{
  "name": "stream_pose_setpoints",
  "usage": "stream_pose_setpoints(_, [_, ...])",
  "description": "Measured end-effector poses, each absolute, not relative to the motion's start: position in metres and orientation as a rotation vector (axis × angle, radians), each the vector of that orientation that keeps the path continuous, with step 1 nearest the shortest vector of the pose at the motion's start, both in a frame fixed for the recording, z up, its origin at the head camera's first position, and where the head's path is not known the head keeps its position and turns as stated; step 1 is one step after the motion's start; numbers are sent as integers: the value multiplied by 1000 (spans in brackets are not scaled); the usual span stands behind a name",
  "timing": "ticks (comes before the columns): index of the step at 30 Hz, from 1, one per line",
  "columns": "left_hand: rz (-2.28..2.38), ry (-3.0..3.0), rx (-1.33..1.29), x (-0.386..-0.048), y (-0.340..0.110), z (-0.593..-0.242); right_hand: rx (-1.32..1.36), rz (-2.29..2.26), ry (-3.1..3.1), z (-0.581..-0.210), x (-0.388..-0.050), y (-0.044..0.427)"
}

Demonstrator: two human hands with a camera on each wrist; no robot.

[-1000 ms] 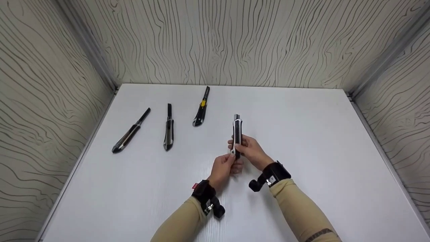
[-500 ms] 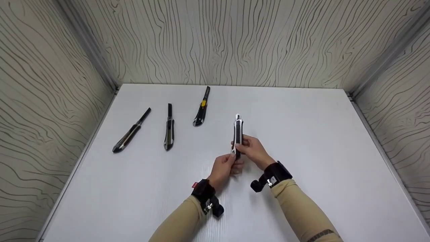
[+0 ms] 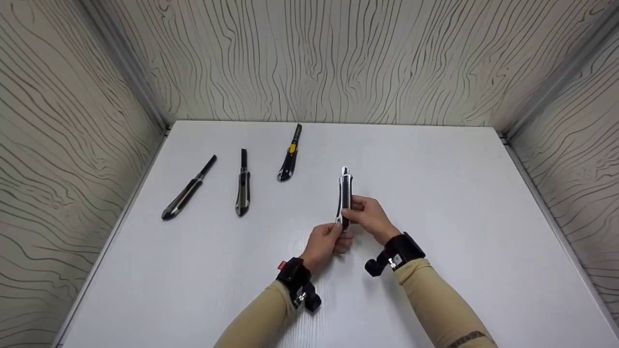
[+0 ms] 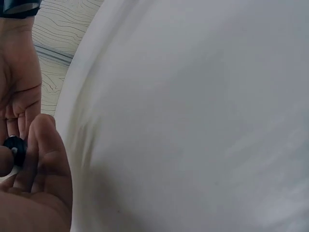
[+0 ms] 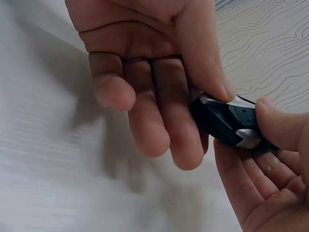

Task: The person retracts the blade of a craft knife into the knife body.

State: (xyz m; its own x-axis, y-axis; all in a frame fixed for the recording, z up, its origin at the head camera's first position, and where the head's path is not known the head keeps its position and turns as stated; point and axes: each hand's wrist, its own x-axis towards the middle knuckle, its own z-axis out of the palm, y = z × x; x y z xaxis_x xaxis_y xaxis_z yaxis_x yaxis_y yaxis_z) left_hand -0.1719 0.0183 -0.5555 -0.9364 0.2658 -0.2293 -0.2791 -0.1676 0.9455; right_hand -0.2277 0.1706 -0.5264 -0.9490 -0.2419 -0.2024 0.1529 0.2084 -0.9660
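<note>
A black and silver utility knife is held upright in the head view, its silver tip pointing to the back of the table. My left hand pinches its lower end between thumb and fingers. Just above, my right hand grips the handle from the right side, thumb on the front. The right wrist view shows the knife's dark butt end between the right hand and the left hand. In the left wrist view only a dark end shows beside the left hand.
On the white table, a knife with a yellow slider lies left of the held one. Farther left lie a dark knife and, slanted, another knife. Patterned walls enclose the back and sides.
Both hands and the held knife have shifted slightly to the right and towards the table's front. The knife has turned a little, and its tip looks narrower. The other knives have not moved.
</note>
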Motion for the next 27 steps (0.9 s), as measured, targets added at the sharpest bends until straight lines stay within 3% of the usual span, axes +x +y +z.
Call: stream_pose_setpoints(27, [2035, 1896, -12, -172, 18, -556, 7, -1716, 2232, -524, -228, 207])
